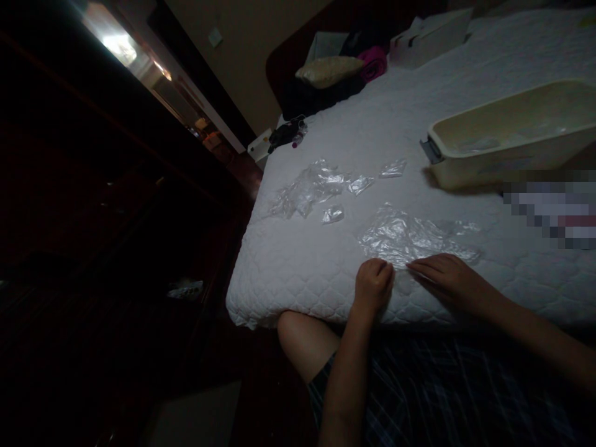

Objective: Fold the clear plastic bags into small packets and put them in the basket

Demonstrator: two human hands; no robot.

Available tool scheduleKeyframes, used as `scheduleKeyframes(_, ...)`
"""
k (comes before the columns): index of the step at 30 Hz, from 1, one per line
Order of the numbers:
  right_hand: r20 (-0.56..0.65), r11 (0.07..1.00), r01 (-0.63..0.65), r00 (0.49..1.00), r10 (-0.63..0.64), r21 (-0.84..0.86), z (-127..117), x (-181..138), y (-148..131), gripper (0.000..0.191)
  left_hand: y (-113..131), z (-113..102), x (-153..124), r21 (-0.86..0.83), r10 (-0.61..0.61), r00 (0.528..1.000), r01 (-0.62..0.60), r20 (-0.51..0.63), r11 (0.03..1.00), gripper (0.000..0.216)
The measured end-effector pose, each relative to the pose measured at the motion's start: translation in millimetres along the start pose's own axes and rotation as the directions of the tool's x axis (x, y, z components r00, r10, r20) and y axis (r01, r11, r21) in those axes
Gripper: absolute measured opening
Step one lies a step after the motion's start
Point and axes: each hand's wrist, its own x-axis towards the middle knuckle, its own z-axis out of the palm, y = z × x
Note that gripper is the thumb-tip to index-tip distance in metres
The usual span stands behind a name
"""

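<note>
A crumpled clear plastic bag (395,236) lies spread on the white quilted bed cover (284,267), close to the bed's front edge. My left hand (374,282) is closed, its fingers pinching the near edge of the bag. A short gap to the right, my right hand (442,273) reaches in with fingers together, and its fingertips also pinch that edge. Farther left on the bed is another heap of clear plastic (311,186). Beside it lie small clear plastic packets, one of them a folded packet (333,215).
A cream plastic bin (503,164) with a grey latch stands at the right. Toward the back are a white box (431,40), a beige cushion-like bundle (328,71) and a rolled magenta cloth (373,64). Dark items (286,133) sit at the bed's far left corner.
</note>
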Motion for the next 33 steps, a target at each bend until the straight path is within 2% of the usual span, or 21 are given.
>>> scheduleKeyframes(6,-0.012,1.000,-0.022,1.000,0.022,0.010,-3.9,4.0,-6.6,0.026,0.3,4.2,2.2,0.029,-0.018,1.000,0.017,0.022,0.999,0.014)
scheduleKeyframes(12,-0.015,0.986,-0.142,0.989,0.144,0.090,-4.1,5.4,-7.8,0.022,4.0,0.4,6.1,0.000,-0.044,0.999,0.044,0.001,0.999,0.018)
scheduleKeyframes(20,0.059,0.928,-0.327,0.945,0.322,0.180,-17.3,13.6,-15.3,0.030,5.4,-2.1,8.0,0.013,-0.027,1.000,0.026,0.012,1.000,0.022)
scheduleKeyframes(25,0.168,0.901,-0.351,0.934,0.316,0.254,-33.8,20.8,-17.7,0.029,3.9,3.6,5.1,0.039,-0.006,1.000,0.007,-0.023,0.999,0.015)
scheduleKeyframes(28,0.190,0.894,-0.356,0.931,0.313,0.273,-38.4,24.0,-14.8,0.028,2.7,7.0,3.6,0.062,0.005,0.998,-0.001,-0.058,0.998,0.013)
scheduleKeyframes(33,0.195,0.903,-0.312,0.945,0.262,0.296,-36.7,30.4,-5.3,0.027,3.5,4.9,4.5,0.052,-0.001,1.000,0.000,0.020,0.999,0.014)
